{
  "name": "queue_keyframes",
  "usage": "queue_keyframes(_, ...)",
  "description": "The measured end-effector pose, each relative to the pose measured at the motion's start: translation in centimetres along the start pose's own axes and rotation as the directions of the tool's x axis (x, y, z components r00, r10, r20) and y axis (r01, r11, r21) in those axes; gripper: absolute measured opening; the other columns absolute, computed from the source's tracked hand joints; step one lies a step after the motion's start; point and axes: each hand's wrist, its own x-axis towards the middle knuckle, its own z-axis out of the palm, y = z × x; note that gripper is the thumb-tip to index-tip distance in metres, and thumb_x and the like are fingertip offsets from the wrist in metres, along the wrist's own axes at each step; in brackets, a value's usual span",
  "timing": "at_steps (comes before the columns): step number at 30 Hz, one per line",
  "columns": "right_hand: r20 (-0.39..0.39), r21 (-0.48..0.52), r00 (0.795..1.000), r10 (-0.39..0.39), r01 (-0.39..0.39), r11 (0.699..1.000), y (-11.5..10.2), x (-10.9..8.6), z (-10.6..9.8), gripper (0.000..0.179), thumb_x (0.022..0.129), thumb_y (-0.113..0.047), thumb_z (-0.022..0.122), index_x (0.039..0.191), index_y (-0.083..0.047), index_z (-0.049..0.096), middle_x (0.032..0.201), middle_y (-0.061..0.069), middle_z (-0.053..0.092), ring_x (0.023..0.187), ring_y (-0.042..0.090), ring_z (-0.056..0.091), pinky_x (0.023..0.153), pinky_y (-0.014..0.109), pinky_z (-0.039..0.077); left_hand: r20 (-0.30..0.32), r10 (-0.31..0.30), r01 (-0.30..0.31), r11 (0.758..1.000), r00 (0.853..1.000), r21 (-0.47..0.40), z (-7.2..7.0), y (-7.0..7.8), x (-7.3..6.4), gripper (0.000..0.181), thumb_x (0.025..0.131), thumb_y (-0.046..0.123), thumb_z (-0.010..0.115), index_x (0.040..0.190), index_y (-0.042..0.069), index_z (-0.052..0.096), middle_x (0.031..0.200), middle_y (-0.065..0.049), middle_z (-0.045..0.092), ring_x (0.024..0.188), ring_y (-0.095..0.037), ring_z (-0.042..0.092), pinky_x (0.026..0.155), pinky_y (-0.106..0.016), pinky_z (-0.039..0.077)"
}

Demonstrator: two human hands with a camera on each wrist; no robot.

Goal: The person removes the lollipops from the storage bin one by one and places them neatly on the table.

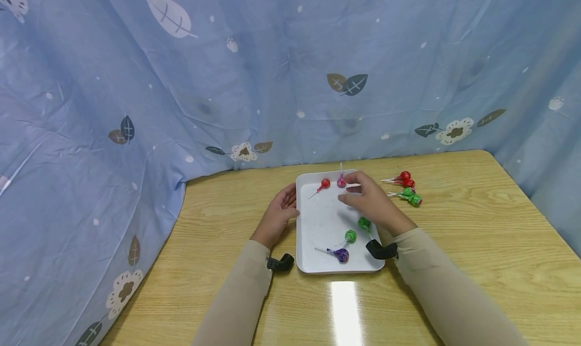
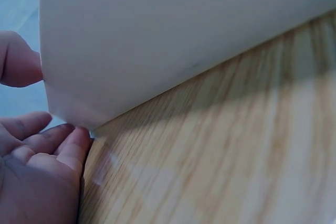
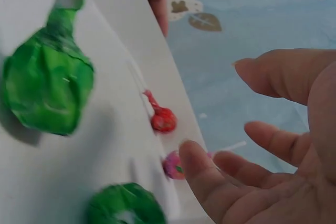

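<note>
A white tray (image 1: 317, 220) lies on the table with several wrapped lollipops in it. My left hand (image 1: 279, 212) rests against its left side, fingertips at the outer wall and thumb at the rim. Over the tray's far right part is my right hand (image 1: 367, 199), thumb and fingers spread with nothing between them. Its fingertips are beside a pink lollipop (image 1: 341, 182), whose stick points over the far rim. A red lollipop (image 1: 325, 183) lies left of that one. Toward the near end are a purple lollipop (image 1: 341, 255), a green lollipop (image 1: 350, 236) and another green lollipop (image 1: 364, 223).
Right of the tray, red lollipops (image 1: 405, 175) and green lollipops (image 1: 414, 199) lie in a small group on the wooden table (image 1: 476, 235). A blue patterned curtain (image 1: 272, 83) hangs behind the table and along its left side.
</note>
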Motion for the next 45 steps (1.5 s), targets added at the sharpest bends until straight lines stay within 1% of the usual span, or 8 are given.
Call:
queue_keyframes(7,-0.018,0.039,0.999,0.045,-0.045,0.998,0.4,0.1,0.6,0.069,0.086,-0.036,0.07,0.138,-0.006,0.038,0.143,0.014,0.036,0.13,0.036,0.039,0.099,0.053,0.041,-0.018,0.018,-0.017,0.999,1.0,0.034,-0.4,-1.3,0.4,0.077,0.079,-0.017,0.048,0.15,0.001,0.025,0.152,-0.014,0.03,0.137,-0.025,0.031,0.107,-0.032,0.033)
queue_keyframes(10,-0.016,0.104,0.997,0.071,-0.069,0.992,0.4,0.2,0.8,0.069,0.087,-0.033,0.07,0.14,-0.006,0.035,0.144,0.015,0.034,0.131,0.036,0.038,0.099,0.052,0.041,-0.013,0.02,-0.02,0.999,1.0,0.027,-0.4,-1.3,0.4,0.077,0.079,-0.018,0.047,0.15,0.001,0.025,0.152,-0.014,0.03,0.137,-0.025,0.031,0.107,-0.032,0.032)
queue_keyframes(16,-0.04,0.198,0.989,0.142,-0.131,0.971,0.4,0.5,1.4,0.083,0.082,-0.035,0.075,0.145,-0.01,0.028,0.151,0.014,0.023,0.136,0.033,0.03,0.103,0.049,0.036,0.022,0.018,-0.018,1.0,1.0,0.002,0.0,0.2,0.1,0.076,0.079,-0.019,0.045,0.149,-0.006,0.018,0.152,-0.023,0.022,0.139,-0.034,0.024,0.111,-0.04,0.026)
queue_keyframes(22,-0.036,0.243,0.982,0.188,-0.174,0.954,0.4,0.8,1.9,0.096,0.079,-0.038,0.076,0.151,-0.014,0.016,0.156,0.012,0.01,0.142,0.033,0.011,0.109,0.053,0.024,0.045,0.009,-0.01,1.0,0.999,0.024,0.5,1.6,-0.4,0.076,0.079,-0.017,0.045,0.148,-0.009,0.015,0.152,-0.027,0.018,0.139,-0.038,0.02,0.111,-0.042,0.024)
queue_keyframes(27,-0.051,0.205,0.978,0.204,-0.189,0.96,0.5,1.1,2.2,0.093,0.08,-0.037,0.076,0.15,-0.016,0.019,0.156,0.007,0.01,0.142,0.033,0.006,0.106,0.06,0.026,0.054,-0.005,0.003,0.999,0.999,0.033,0.7,1.9,-0.5,0.075,0.079,-0.017,0.044,0.148,-0.009,0.015,0.152,-0.027,0.018,0.139,-0.04,0.02,0.111,-0.045,0.024)
queue_keyframes(33,-0.084,0.157,0.98,0.179,-0.164,0.974,0.7,1.4,2.2,0.085,0.083,-0.03,0.074,0.149,-0.013,0.024,0.155,0.007,0.013,0.142,0.034,0.008,0.107,0.058,0.024,0.039,0.006,-0.008,0.998,0.999,0.054,0.6,1.1,-0.1,0.075,0.078,-0.016,0.044,0.148,-0.007,0.019,0.151,-0.025,0.022,0.138,-0.037,0.025,0.11,-0.041,0.027)
queue_keyframes(39,-0.034,-0.052,0.995,0.091,-0.092,0.994,1.5,1.8,2.3,0.074,0.084,-0.032,0.072,0.145,-0.01,0.036,0.149,0.009,0.027,0.14,0.029,0.018,0.11,0.056,0.019,-0.018,0.023,-0.021,0.997,1.0,0.077,-0.1,-1.0,0.6,0.076,0.077,-0.017,0.045,0.149,0.002,0.028,0.15,-0.016,0.032,0.136,-0.027,0.033,0.106,-0.032,0.034)
queue_keyframes(45,-0.016,-0.178,0.999,0.043,-0.045,0.983,2.0,1.7,2.5,0.068,0.085,-0.036,0.071,0.14,-0.009,0.043,0.151,0.007,0.026,0.139,0.028,0.021,0.11,0.052,0.022,-0.033,0.013,-0.01,0.996,0.999,0.088,0.0,-1.1,0.5,0.076,0.077,-0.016,0.046,0.149,0.002,0.028,0.15,-0.015,0.032,0.135,-0.026,0.034,0.106,-0.031,0.034)
